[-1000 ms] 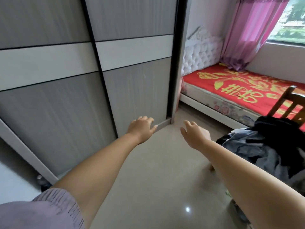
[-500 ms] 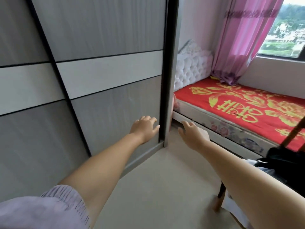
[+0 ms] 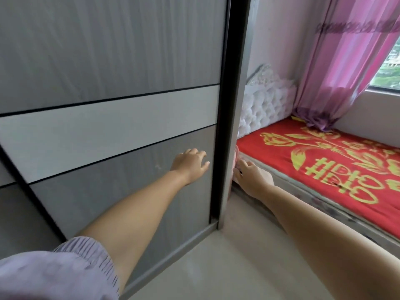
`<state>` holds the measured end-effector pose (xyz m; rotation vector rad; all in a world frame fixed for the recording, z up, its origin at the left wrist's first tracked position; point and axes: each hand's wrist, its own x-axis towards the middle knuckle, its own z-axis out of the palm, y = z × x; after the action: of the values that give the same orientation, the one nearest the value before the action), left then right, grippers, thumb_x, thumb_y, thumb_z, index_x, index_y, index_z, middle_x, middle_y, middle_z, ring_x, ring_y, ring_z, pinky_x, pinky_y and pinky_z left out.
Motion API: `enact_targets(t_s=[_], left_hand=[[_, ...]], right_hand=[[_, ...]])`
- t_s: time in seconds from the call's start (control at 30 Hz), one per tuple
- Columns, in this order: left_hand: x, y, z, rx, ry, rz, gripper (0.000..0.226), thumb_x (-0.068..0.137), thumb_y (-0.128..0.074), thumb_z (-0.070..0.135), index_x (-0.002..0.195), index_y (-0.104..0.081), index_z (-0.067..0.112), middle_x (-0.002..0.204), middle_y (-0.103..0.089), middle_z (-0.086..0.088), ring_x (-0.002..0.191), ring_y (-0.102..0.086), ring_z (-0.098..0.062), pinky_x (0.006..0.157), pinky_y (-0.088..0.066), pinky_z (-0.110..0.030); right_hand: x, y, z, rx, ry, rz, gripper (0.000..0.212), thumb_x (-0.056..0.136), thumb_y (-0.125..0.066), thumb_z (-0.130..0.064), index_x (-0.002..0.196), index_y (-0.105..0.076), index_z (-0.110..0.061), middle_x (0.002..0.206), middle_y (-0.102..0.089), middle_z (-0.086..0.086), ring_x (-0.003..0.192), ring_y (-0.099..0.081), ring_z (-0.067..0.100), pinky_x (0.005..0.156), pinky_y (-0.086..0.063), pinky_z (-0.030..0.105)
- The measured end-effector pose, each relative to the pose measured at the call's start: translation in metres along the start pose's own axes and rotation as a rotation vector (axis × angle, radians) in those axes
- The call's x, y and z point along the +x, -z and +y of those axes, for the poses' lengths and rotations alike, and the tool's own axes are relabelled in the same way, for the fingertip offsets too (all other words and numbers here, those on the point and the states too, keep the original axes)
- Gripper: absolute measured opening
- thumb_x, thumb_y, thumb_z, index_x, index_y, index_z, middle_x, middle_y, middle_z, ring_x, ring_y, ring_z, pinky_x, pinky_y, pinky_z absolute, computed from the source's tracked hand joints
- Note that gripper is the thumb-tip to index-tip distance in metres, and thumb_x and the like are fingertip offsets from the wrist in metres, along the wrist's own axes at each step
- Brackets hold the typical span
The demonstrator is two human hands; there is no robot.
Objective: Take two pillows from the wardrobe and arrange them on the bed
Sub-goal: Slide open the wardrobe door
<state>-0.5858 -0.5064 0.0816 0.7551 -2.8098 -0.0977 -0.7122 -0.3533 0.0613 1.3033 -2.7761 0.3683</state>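
The wardrobe [image 3: 104, 87] fills the whole left side in front of me, its grey sliding door [image 3: 121, 187] closed, with a pale band [image 3: 112, 131] across the middle and a black vertical frame [image 3: 225, 109] at its right edge. No pillows show anywhere; whatever the wardrobe holds is hidden behind the door.

To the right lies the bed [image 3: 324, 167], running away toward the far wall, covered in a red spread with yellow flowers and characters, its white tufted headboard [image 3: 264, 102] standing at the far end just beside the wardrobe's side. A pink curtain [image 3: 346, 68] hangs at the far right and drapes down onto the spread, next to a window [image 3: 389, 68].

The pale floor [image 3: 238, 263] stretches near me, between wardrobe and bed.

My left hand [image 3: 190, 164] reaches out in front of the lower door panel, near the black frame, its fingers [image 3: 202, 155] loosely spread and holding nothing; I cannot tell whether they touch the panel. My right hand [image 3: 252, 177] is stretched out to the right of the frame, near the bed's near corner, fingers relaxed and holding nothing. A lilac sleeve [image 3: 56, 273] covers my left upper arm.
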Motion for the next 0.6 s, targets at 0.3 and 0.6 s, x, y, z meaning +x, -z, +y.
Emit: enact_targets(t_s=[0.3,0.6], left_hand=[[0.226,0.0,-0.04,0.132,-0.239,0.024,0.044,0.096,-0.04,0.037,0.134,-0.046,0.016,0.134,-0.051,-0.012,0.125,-0.044,-0.03,0.1,-0.037,-0.042],[0.378,-0.027,-0.038,0.504,-0.519,0.015,0.039,0.094,-0.047,0.016,0.133,-0.045,0.014,0.134,-0.051,-0.011,0.128,-0.043,-0.029,0.113,-0.027,-0.048]], right_hand=[[0.199,-0.007,0.02,0.074,-0.103,0.108,0.044,0.1,-0.03,-0.042,0.138,-0.037,-0.021,0.124,-0.056,0.01,0.1,-0.063,0.032,0.081,-0.055,0.047],[0.35,-0.047,0.052,0.211,-0.11,-0.15,0.061,0.098,-0.041,-0.042,0.15,-0.018,-0.019,0.143,-0.044,0.013,0.122,-0.053,0.029,0.096,-0.049,0.043]])
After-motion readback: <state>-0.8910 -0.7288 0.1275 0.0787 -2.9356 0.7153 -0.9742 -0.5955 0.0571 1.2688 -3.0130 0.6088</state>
